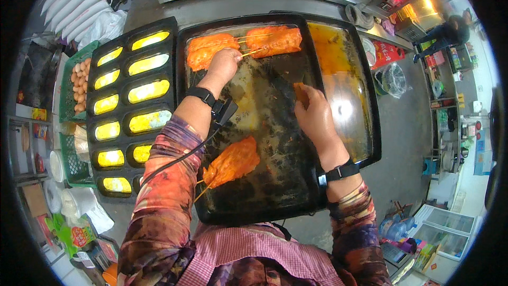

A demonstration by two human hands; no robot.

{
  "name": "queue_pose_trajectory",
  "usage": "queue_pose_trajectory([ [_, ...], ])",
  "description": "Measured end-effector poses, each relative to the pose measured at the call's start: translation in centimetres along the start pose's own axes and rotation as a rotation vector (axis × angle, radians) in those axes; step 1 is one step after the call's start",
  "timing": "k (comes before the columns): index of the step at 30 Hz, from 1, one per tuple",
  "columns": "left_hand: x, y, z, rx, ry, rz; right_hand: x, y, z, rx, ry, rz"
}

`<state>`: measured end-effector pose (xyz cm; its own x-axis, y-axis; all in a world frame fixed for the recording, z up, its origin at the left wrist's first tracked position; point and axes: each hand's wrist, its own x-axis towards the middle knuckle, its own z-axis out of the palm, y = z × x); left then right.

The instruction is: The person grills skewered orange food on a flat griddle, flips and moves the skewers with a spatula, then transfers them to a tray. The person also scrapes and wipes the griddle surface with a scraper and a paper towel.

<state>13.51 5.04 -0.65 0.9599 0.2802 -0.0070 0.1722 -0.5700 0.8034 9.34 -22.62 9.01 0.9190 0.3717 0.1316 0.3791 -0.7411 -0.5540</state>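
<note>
My left hand [225, 64] is closed in a pinch on a thin wooden skewer [252, 53] at the far side of a dark baking tray [275, 180]. Orange marinated meat [276, 41] lies flat at the skewer's right end, with another orange meat piece [203, 52] to its left. Over the tray's right side, my right hand [316, 114] has its fingers curled around a small orange-brown piece [300, 94], whose kind I cannot make out. A third skewered meat piece [233, 161] rests on the near left part, its sticks toward me.
On the left stands a black mold tray [120, 111] with several oval wells of yellow liquid. Beyond it, a green crate [67, 85] holds brown eggs [80, 82]. Orange oil coats a second tray [346, 79] on the right. A person [450, 32] is at the far right.
</note>
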Motion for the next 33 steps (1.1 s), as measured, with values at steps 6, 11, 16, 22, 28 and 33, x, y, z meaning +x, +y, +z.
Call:
queue_pose_trajectory([
  [6, 0.0, 0.1, -0.1, 0.025, 0.074, 0.098, 2.6, 0.1, 0.8, -0.007, 0.073, -0.004],
  [11, 0.1, -0.3, 0.0, 0.130, 0.103, 0.179, 2.0, 0.3, 1.3, -0.031, -0.014, 0.046],
  [16, -0.1, -0.4, 0.2, 0.052, 0.084, 0.131, 0.8, 0.4, 0.8, -0.066, -0.042, 0.034],
  [22, -0.4, -0.5, 0.2, 0.111, 0.097, 0.215, 1.6, 0.5, 1.0, 0.016, 0.070, -0.008],
  [28, 0.0, -1.4, 1.0, -0.107, 0.109, -0.038, 0.9, 0.7, 1.6, -0.079, -0.047, 0.038],
  [33, 0.2, -1.5, 1.5, -0.331, 0.104, -0.205, 0.5, 0.4, 1.4, -0.115, -0.029, 0.001],
])
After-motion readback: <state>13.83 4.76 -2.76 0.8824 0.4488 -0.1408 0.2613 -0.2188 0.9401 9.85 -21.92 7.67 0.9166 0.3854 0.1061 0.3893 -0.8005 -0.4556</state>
